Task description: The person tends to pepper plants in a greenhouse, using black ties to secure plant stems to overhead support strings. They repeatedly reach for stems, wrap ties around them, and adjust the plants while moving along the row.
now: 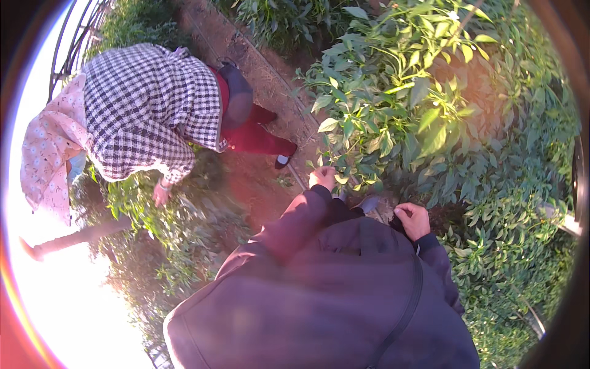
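My left hand (322,177) reaches to the lower edge of a bushy green plant (369,111), which looks like a pepper plant. Its fingers are closed among the leaf tips, and whatever they pinch is too small to make out. Closer to my body on the right, my right hand (413,219) is curled, thumb against the fingers. Nothing can be named in that grip. Both arms wear dark sleeves (301,215). Between the hands, part of a grey shoe (369,204) shows above the soil.
On the left a co-worker in a checked jacket (144,101) and pink floral head cover (55,147) bends over another row of plants (178,240). A bare soil path (270,67) with a thin line along it separates the rows. Dense foliage (510,258) grows on my right.
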Demonstrator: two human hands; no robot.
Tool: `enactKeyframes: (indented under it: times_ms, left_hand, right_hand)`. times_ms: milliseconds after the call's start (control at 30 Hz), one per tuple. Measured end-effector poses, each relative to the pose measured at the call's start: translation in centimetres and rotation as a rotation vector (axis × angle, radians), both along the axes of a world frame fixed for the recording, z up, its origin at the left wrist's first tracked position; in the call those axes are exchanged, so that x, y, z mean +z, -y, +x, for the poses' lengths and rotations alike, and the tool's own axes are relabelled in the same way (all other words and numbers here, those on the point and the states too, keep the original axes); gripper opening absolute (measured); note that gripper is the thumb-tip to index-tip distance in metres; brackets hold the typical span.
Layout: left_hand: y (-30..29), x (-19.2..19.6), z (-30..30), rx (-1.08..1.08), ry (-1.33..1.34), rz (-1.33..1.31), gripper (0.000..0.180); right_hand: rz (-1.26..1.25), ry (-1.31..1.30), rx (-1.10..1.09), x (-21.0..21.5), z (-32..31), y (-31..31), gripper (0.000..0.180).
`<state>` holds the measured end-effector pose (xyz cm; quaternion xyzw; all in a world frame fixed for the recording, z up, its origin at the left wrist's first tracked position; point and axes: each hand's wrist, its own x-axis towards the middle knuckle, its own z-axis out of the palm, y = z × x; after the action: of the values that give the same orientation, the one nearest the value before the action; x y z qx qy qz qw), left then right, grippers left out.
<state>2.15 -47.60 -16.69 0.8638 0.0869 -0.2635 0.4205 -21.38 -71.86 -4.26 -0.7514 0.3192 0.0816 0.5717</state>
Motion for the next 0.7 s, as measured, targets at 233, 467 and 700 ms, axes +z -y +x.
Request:
enactKeyframes:
  times_ms: [233,467,700]
  left_hand:
    - [-0.9,1.2,5.4,-0.254,0.416,0.249,0.053]
    - [-0.6,1.6,9.6,-0.604,-0.176,-0.100,0.065]
    - [-2.4,1.2,10.5,-0.634,-0.069,-0.212,0.052]
  right_hand:
    - [0.008,-0.195,0.077,3.3,4.8,-0.7,0.022]
    - [0.003,-0.184,0.096,5.3,10.8,-2.1,0.022]
    - [-0.041,-0.198,0.131,6.1,13.6,-3.6,0.025]
